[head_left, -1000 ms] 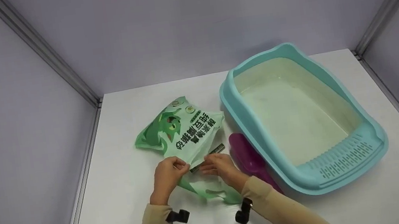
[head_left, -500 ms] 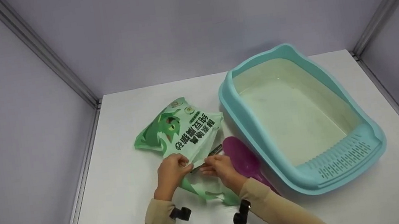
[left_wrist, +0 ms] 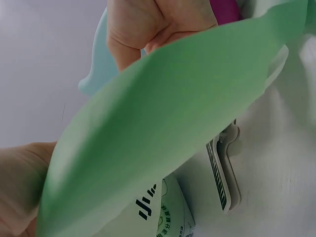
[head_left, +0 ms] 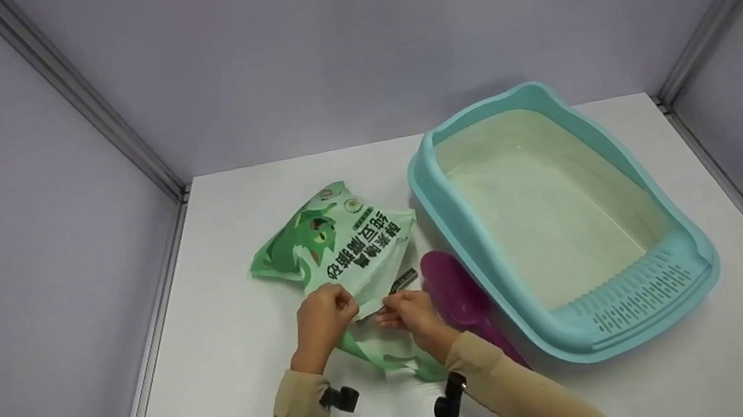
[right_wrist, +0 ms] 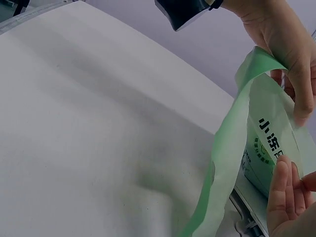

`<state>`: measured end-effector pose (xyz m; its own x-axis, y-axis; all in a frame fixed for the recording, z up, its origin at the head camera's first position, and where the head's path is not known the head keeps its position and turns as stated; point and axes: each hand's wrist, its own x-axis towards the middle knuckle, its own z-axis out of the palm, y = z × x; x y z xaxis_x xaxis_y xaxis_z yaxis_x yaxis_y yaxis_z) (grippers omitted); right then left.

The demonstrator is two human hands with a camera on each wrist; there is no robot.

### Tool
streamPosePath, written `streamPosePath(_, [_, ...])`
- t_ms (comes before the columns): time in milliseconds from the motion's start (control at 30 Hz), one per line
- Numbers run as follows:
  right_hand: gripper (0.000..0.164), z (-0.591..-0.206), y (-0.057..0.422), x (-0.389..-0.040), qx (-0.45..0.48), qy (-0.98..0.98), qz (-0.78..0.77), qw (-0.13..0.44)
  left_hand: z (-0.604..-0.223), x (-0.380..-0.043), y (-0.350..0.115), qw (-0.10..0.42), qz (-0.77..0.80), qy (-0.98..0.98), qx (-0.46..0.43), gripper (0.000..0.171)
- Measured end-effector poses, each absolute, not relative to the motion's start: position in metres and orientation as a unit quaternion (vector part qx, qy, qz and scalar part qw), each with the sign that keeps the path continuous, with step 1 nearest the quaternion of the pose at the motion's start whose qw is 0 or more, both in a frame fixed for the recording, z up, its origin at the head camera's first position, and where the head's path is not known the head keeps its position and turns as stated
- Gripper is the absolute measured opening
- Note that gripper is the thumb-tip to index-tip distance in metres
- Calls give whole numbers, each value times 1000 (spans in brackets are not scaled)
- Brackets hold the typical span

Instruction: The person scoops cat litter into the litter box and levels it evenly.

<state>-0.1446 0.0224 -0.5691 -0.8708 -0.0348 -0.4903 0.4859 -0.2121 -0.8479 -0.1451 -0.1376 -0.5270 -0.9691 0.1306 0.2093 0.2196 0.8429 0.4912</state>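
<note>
A green cat litter bag (head_left: 354, 239) with a cartoon cat lies on the white table in the head view. My left hand (head_left: 325, 315) pinches the near edge of the bag between thumb and fingers. Close to its right, my right hand (head_left: 414, 314) pinches the same edge, its other fingers extended underneath. A loose green strip (head_left: 391, 360) of the bag hangs toward the front; in the left wrist view this green film (left_wrist: 163, 118) covers much of the scene. Under the bag's edge lies a slim grey tool with a dark ridged strip (left_wrist: 220, 173).
A light blue litter box (head_left: 484, 244) with a slotted front ledge stands on the right. Between it and my right hand lies a purple scoop (head_left: 458, 294), its handle partly behind my right forearm. Grey walls enclose the table (head_left: 207, 374) at the back and sides.
My left hand has shifted slightly to the right along the bag's edge. The purple scoop moved a little left, then partly back. The bag has barely moved.
</note>
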Motion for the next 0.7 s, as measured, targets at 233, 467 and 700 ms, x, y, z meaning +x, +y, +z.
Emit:
streamPosePath(233, [20,-572,22,-145,202,609,-747,175,-530,-144,-140,123,-291,-945,-82,12])
streamPosePath(467, [18,-571,23,-145,209,602,-751,174,-530,-144,-144,169,-301,-935,-80,13])
streamPosePath(700, [18,-573,25,-145,209,595,-755,180,-531,-145,-148,198,-301,-930,-79,16])
